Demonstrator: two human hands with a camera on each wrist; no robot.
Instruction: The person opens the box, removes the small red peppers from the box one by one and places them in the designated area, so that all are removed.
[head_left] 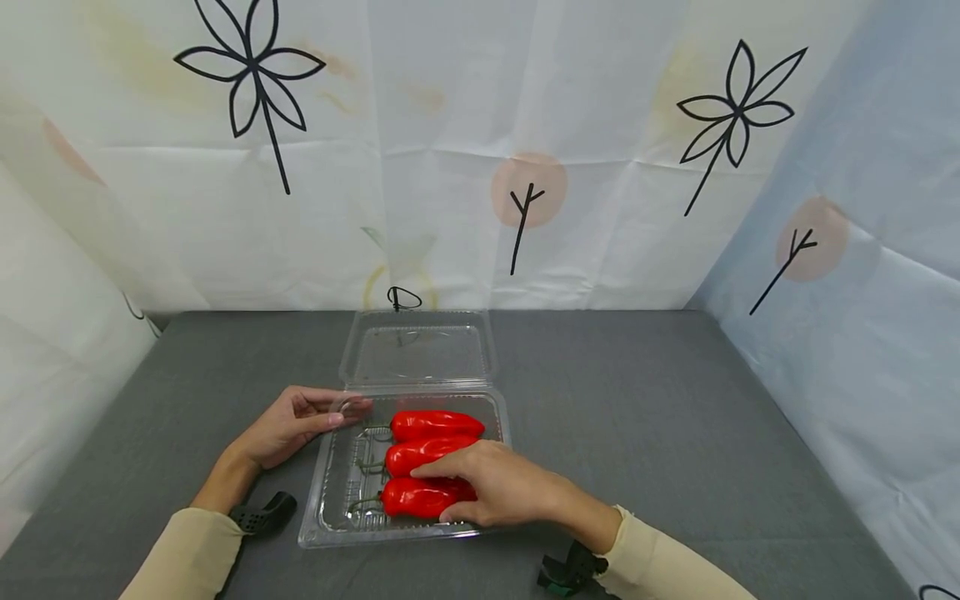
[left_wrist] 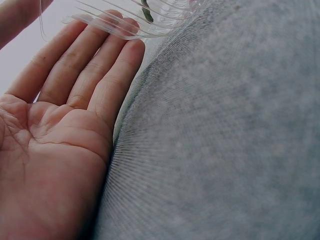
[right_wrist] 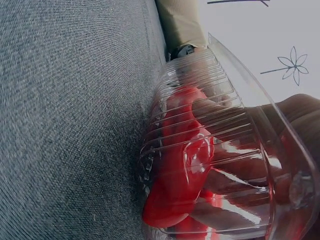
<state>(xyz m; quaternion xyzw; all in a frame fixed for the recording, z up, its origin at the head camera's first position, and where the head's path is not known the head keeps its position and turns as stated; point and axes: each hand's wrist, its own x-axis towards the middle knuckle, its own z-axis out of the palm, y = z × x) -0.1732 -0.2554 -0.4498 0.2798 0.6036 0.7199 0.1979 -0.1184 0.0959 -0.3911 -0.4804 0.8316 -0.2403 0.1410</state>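
Note:
A clear plastic clamshell container (head_left: 330, 508) lies with its lid (head_left: 420, 350) folded back, and red peppers (head_left: 435, 425) with green stems rest side by side in its base. My right hand (head_left: 502, 487) reaches in over the right wall and grips the nearest red pepper (head_left: 412, 497), thumb on its near side and fingers on its far side. Through the clear wall in the right wrist view, the fingers lie along the pepper (right_wrist: 185, 160). My left hand (head_left: 288, 425) holds the container's far left corner, its thumb at the rim and its nearly straight fingers (left_wrist: 105, 65) under the edge.
Grey cloth (head_left: 637, 417) covers the table. White printed fabric (head_left: 450, 100) hangs behind and on both sides, and the folded lid reaches close to the back fabric. Each wrist wears a black strap mount (head_left: 264, 514).

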